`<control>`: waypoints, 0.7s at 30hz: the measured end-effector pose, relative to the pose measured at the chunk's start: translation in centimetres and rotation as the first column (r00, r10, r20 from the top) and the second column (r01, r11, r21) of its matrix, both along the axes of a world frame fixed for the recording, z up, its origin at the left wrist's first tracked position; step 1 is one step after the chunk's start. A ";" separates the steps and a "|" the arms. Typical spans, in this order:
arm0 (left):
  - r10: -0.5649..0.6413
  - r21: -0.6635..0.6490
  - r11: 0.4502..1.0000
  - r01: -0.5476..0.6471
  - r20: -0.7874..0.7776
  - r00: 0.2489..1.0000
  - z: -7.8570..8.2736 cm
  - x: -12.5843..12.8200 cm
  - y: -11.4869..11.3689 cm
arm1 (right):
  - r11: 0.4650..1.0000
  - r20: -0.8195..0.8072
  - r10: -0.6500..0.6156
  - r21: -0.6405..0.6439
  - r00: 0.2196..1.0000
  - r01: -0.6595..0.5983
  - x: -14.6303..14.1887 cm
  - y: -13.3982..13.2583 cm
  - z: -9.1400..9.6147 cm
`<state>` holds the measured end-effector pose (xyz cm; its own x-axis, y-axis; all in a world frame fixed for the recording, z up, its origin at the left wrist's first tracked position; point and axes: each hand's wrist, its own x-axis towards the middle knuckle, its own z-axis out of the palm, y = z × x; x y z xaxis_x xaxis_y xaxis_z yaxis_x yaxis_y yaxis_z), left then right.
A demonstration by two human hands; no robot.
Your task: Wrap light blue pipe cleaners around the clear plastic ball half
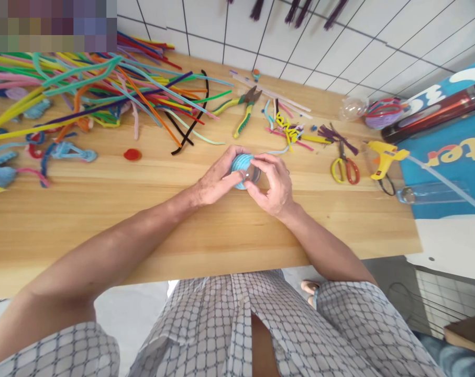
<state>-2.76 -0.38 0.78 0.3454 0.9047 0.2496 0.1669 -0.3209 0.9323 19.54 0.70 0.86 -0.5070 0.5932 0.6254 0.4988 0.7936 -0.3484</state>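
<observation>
**Both hands wrapped round a blue coiled ball, mid-table**

Holding a small ball (243,166) between both hands, just above the wooden table (221,230), roughly centre. Looking like a clear sphere wound with light blue pipe cleaner, though hard to tell for sure with fingers covering most of it. Left hand (217,180) cupping it from the left, fingers curled narrowly round the blue coils. Right hand (272,183) gripping the clear side, fingertips pinching close against it.

Lying further back: a big messy pile of coloured pipe cleaners (84,94) at the far left, green-and-yellow pliers (245,107) just behind the hands. Sitting off to the right: scissors (345,167) with yellow and red handles, and a yellow glue gun (384,157) near them. Resting left of the hands, a small red disc (132,154).
</observation>
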 end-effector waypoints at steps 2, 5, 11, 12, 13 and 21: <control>-0.003 -0.001 1.000 0.003 -0.005 1.000 0.0 0.0 0.0 | 1.000 -0.009 0.005 0.015 1.000 -0.004 0.0 0.0 0.0; 0.006 -0.020 1.000 -0.006 0.002 1.000 0.2 0.0 -0.2 | 0.999 -0.027 0.020 0.043 0.999 -0.019 -0.1 0.0 0.1; 0.076 -0.022 0.997 -0.076 0.014 0.997 0.4 0.4 -0.3 | 1.000 0.007 0.017 0.015 1.000 -0.017 0.0 -0.1 0.1; 0.080 -0.023 0.997 -0.080 0.013 0.997 0.3 0.5 -0.3 | 1.000 -0.003 0.028 0.012 1.000 -0.028 0.0 -0.1 0.1; 0.082 -0.026 0.996 -0.082 0.012 0.997 0.3 0.5 -0.3 | 0.999 -0.016 0.041 0.007 0.999 -0.041 0.1 -0.1 0.1; 0.087 -0.044 0.995 -0.088 -0.039 0.995 0.7 0.4 -0.3 | 0.999 -0.011 0.038 0.030 0.999 -0.038 0.0 -0.1 0.2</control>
